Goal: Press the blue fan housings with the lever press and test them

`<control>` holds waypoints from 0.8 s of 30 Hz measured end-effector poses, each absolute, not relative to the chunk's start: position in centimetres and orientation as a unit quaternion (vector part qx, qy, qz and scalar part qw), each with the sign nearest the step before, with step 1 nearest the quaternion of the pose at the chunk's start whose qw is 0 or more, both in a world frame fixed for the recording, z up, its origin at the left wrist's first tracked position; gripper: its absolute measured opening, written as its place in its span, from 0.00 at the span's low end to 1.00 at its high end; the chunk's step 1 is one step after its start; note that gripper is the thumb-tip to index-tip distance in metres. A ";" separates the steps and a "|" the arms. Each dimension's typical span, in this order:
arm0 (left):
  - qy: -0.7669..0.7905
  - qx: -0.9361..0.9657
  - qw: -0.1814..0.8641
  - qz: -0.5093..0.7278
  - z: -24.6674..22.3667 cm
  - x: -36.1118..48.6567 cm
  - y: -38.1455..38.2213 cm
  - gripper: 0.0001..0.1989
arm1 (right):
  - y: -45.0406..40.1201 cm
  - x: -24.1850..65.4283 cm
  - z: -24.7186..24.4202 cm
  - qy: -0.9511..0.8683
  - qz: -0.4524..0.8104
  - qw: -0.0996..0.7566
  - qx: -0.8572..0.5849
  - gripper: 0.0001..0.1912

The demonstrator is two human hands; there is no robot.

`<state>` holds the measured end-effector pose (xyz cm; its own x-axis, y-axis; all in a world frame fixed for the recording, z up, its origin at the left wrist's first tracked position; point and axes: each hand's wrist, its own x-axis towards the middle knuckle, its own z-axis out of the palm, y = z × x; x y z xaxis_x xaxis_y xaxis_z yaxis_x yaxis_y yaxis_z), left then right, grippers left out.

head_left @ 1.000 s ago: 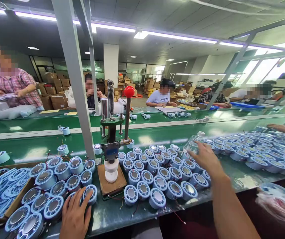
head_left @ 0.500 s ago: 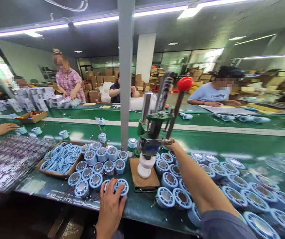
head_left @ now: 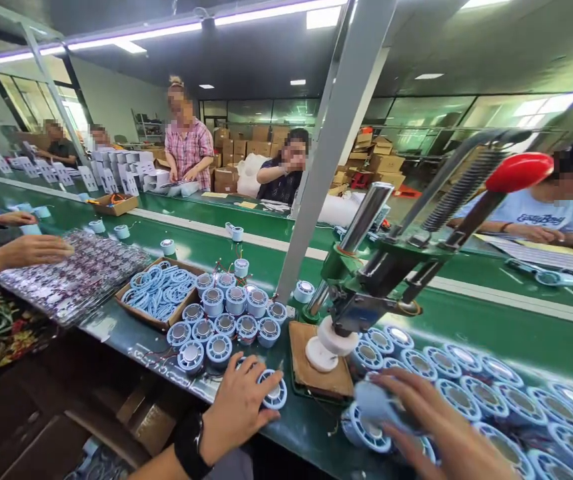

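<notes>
My left hand point(head_left: 241, 403) curls over a round blue housing point(head_left: 273, 393) with a slotted rim and a silver centre, gripping it between index finger and thumb at the front of the bench. Another housing lies partly hidden under its fingers. On the right, my right hand point(head_left: 434, 417), smeared by motion, has a tilted blue housing point(head_left: 377, 402) between its fingers, above other housings. Between the hands stands a green hand press with a red-knobbed lever point(head_left: 519, 172). Its white upper pad point(head_left: 337, 335) is just above a white round base point(head_left: 320, 355) on a brown board point(head_left: 302, 343).
Grouped housings point(head_left: 217, 347) stand left of the press, and many more point(head_left: 471, 397) fill the right side. A cardboard box point(head_left: 164, 324) holds blue rings. A grey post point(head_left: 334, 147) rises behind. A co-worker's hand point(head_left: 39, 252) reaches over the parts tray at left; other people sit beyond.
My right hand has left the press lever and come down to the housings at right, now holding one. My left hand stays on its housing. The view has shifted and tilted.
</notes>
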<state>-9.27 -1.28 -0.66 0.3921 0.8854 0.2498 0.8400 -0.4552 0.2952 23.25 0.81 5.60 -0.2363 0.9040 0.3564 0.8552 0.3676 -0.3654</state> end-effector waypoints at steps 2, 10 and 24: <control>0.479 0.857 0.066 0.177 -0.7 -10.1 -1.6 0.31 | 0.1 17.9 3.7 -0.834 0.071 0.227 -0.497 0.22; 0.450 0.873 0.059 0.175 -0.7 -11.7 -2.9 0.27 | 5.1 6.8 0.0 -0.861 0.132 0.097 -0.482 0.28; 0.615 0.737 -0.199 0.198 -3.7 -14.0 -2.5 0.29 | 0.2 5.6 -1.9 -0.910 -0.043 0.210 -0.355 0.27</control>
